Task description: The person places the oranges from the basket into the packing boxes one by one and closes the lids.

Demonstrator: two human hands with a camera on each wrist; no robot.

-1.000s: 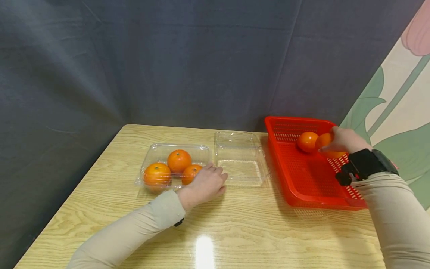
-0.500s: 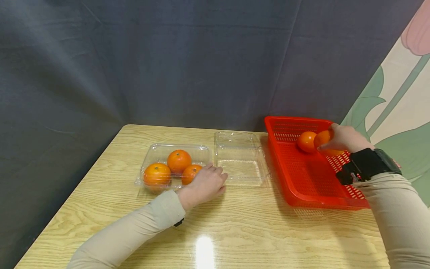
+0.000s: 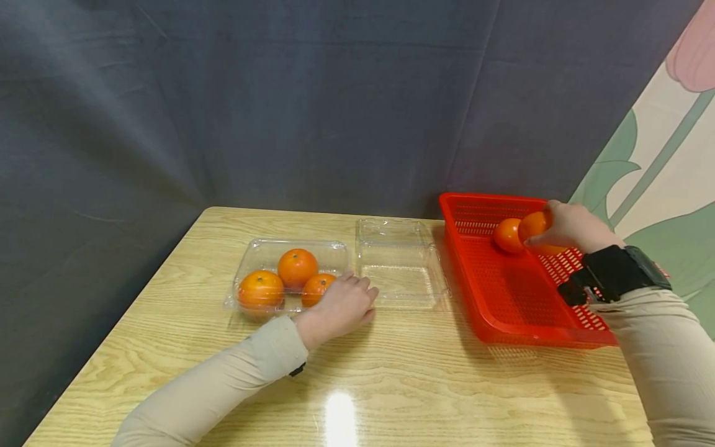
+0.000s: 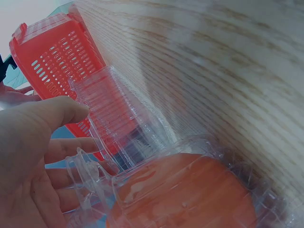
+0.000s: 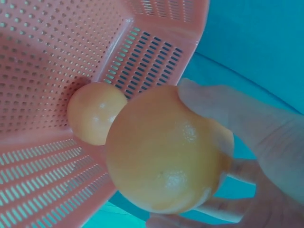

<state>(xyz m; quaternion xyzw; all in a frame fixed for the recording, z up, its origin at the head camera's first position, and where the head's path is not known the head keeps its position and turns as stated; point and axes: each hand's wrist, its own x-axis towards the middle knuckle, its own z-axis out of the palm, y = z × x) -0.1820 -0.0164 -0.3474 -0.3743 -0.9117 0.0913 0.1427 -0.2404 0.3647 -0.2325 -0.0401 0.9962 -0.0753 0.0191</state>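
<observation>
One orange [image 3: 537,225] clamped in right hand [image 3: 578,226], head view: thumb across near side, other fingers mostly hidden. Held at far right part of red basket [image 3: 519,298]; exact height hard to tell. Second orange [image 3: 508,236] just beside, in same basket. Left hand [image 3: 342,305] back uppermost, fingers loosely bent, at near right corner of left box [image 3: 301,241]. Three oranges [image 3: 298,267] inside that clear box: one at back, one front left, one front right and partly behind hand. Middle box [image 3: 399,273] between left box and basket, also clear, wooden table [image 3: 391,385] showing through base. Dark curtain [image 3: 335,112] behind.

Left wrist view: thumb apart from other fingers, tip near edge of middle box. Other fingers slightly parted, reaching behind clear plastic edge of left box; seemingly touching, pinch or not impossible to tell. Orange behind clear wall, close to camera. Basket beyond middle box.

Right wrist view: thumb tip pressed to one side of held orange, other fingers spread round opposite side. Second orange low in basket corner, by slotted wall. Contact between both fruits: cannot tell.
</observation>
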